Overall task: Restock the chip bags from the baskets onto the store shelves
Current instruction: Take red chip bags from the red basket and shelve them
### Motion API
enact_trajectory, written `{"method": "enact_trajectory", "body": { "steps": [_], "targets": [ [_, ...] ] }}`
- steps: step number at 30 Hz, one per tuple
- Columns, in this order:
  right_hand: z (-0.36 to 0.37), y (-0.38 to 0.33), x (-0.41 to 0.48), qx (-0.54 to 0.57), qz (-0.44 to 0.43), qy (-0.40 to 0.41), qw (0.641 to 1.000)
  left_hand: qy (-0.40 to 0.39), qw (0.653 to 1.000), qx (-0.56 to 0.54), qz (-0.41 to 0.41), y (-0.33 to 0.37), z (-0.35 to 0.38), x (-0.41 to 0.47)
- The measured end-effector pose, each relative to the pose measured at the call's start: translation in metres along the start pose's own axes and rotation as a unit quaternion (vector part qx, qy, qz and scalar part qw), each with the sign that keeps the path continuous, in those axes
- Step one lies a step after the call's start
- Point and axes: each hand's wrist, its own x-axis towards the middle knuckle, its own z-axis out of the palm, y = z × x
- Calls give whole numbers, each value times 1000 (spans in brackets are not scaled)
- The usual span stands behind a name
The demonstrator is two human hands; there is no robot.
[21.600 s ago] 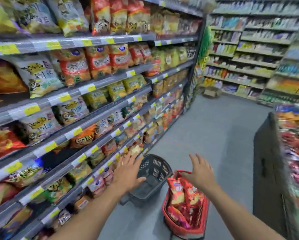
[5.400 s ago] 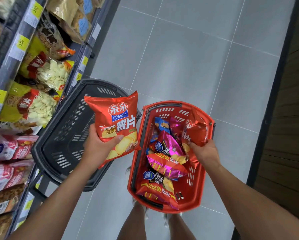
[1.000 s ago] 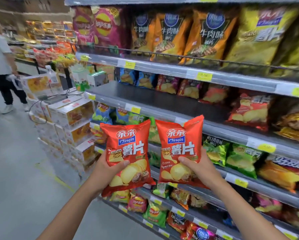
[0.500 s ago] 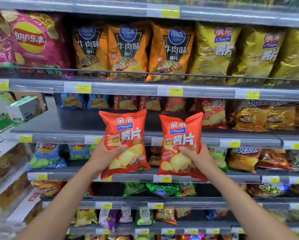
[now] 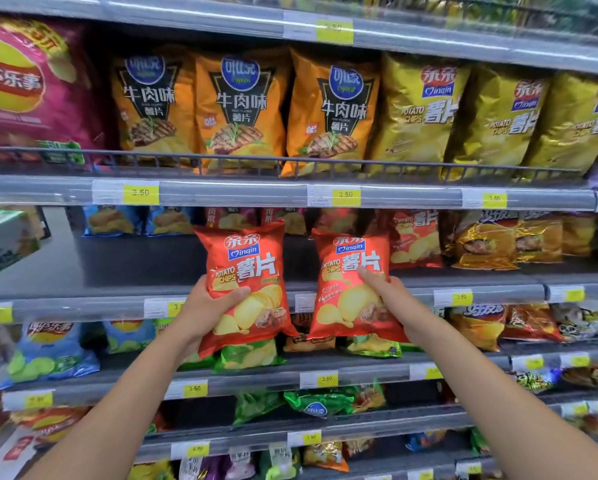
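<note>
Gripping one bag each, the left hand [image 5: 206, 308] and right hand [image 5: 386, 291] hold the left red bag [image 5: 247, 261] and right red bag [image 5: 351, 268] upright, side by side but apart, before the half-bare middle shelf [image 5: 117, 271]. Each thumb crosses a bag's front, fingers curled behind, pinching its lower half. A matching red bag [image 5: 416, 239] stands further right on that shelf. Orange bags [image 5: 240, 109] and gold bags [image 5: 425, 114] line the shelf above.
</note>
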Motion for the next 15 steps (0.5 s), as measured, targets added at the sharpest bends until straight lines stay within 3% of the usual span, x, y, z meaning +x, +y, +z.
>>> {"method": "enact_trajectory", "body": {
  "steps": [3, 8, 15],
  "targets": [
    [8, -11, -1, -8, 8, -30, 999, -6, 1000, -1, 3, 1, -1, 3],
    [29, -21, 0, -18, -34, 39, 998, -9, 1000, -10, 2, -1, -3, 7],
    [53, -23, 9, -121, -119, 89, 982, -22, 1000, -3, 9, 2, -1, 4]
  ]
}}
